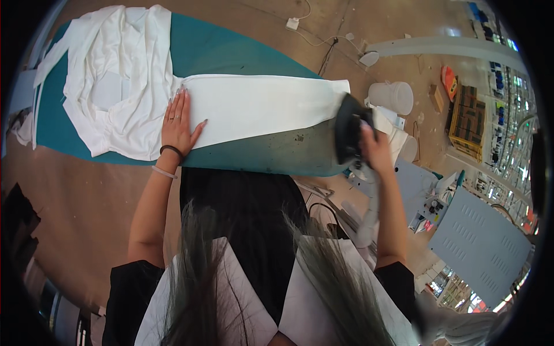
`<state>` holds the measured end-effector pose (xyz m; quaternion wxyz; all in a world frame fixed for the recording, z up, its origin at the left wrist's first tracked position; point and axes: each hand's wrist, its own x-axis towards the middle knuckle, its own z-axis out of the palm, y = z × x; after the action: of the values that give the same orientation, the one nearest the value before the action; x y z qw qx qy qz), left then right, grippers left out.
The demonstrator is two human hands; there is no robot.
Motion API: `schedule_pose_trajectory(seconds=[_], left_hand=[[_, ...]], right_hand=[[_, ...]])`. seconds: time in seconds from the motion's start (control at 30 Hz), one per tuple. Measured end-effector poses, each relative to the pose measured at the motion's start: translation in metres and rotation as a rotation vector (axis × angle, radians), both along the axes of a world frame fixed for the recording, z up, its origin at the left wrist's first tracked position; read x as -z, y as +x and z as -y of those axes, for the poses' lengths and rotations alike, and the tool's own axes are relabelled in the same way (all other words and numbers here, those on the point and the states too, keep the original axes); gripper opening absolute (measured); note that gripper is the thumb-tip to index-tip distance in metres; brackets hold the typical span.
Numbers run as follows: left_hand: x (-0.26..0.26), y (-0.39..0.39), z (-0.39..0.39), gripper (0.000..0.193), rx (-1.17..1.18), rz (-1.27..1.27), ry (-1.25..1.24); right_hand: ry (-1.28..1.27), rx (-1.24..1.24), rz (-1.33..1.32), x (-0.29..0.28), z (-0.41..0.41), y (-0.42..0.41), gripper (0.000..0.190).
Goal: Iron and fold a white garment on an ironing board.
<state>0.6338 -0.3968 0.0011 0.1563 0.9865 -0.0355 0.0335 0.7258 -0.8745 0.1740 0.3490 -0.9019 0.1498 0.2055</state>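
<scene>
A white garment (123, 82) lies on a teal ironing board (207, 47). Its body is bunched up at the left, and one sleeve (268, 99) is spread flat to the right. My left hand (179, 119) rests palm down on the sleeve's wide end, fingers fairly straight, holding nothing. At the board's right end, my right hand (374, 145) grips a dark steam iron (348, 127), which is blurred. The iron is at or just past the narrow end of the sleeve; whether it touches the cloth I cannot tell. A pale hose (370, 207) hangs from the iron.
Beyond the board's right end stand a white bucket (391, 97) and a yellow crate (467, 123) on the floor. A grey vented metal cabinet (480, 246) is at the lower right. A white cable with an adapter (292, 24) lies on the floor behind the board.
</scene>
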Motion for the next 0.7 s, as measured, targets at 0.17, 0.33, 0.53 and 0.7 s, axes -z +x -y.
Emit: schedule_pose_trajectory(seconds=[0.17,0.33,0.53,0.7], left_hand=[[0.002,0.004,-0.001,0.079,0.008,0.058,-0.077],[0.009,0.000,-0.008,0.074,-0.005,0.028,-0.090],[0.004,0.002,-0.002,0.070,-0.045,0.005,-0.081],[0.005,0.001,-0.004,0.070,-0.039,0.016,-0.083]], right_hand=[[-0.118,-0.318,-0.029,0.035,-0.152,0.007,0.070],[-0.179,-0.361,0.021,0.057,-0.218,0.010,0.076],[-0.260,-0.202,-0.010,0.064,-0.187,0.023,0.082],[-0.315,-0.061,0.000,0.075,-0.140,0.040,0.087]])
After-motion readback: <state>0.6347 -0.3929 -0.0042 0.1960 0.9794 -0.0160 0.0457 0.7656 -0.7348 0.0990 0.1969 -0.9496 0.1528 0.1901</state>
